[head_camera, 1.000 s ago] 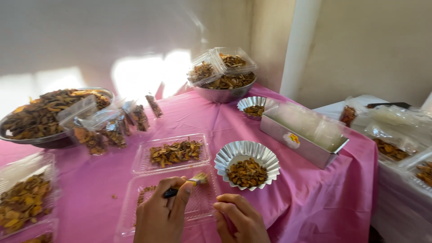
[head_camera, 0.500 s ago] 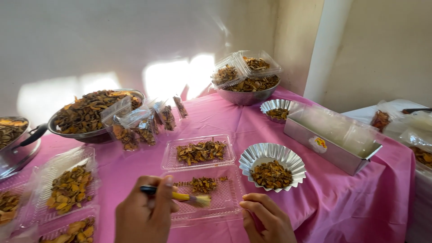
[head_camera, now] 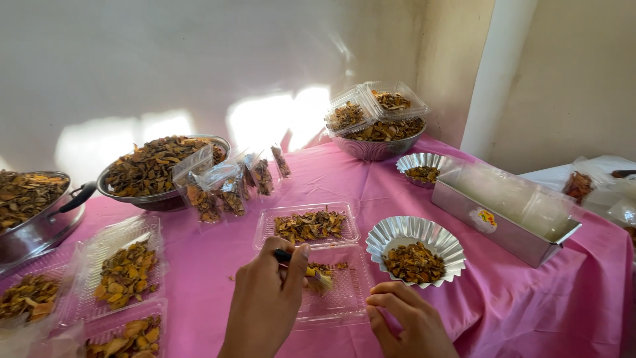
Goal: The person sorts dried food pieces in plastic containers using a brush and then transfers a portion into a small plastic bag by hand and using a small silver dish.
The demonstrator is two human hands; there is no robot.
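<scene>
1. Midway along a pink-clothed worktop [head_camera: 397,199], a person's left hand [head_camera: 268,298] pinches a small dark-handled tool [head_camera: 286,255], its grip closed round the handle, over a clear plastic clamshell tray [head_camera: 338,298].
2. Beside it, the right hand [head_camera: 411,321] rests with fingers curled at the tray's near corner; whether it holds anything cannot be told.
3. Dried yellow-brown chips [head_camera: 328,268] lie in the tray, just beside a fluted foil cup [head_camera: 414,248] of the same.
4. Likely light, brittle and crumbly, the chips call for a gentle pinch; the thin tray would flex, so its rim is the better hold.
5. Behind stand a filled clamshell tray [head_camera: 308,225], small filled bags [head_camera: 225,189], a metal bowl [head_camera: 156,176] and a metal loaf tin [head_camera: 507,219].
</scene>
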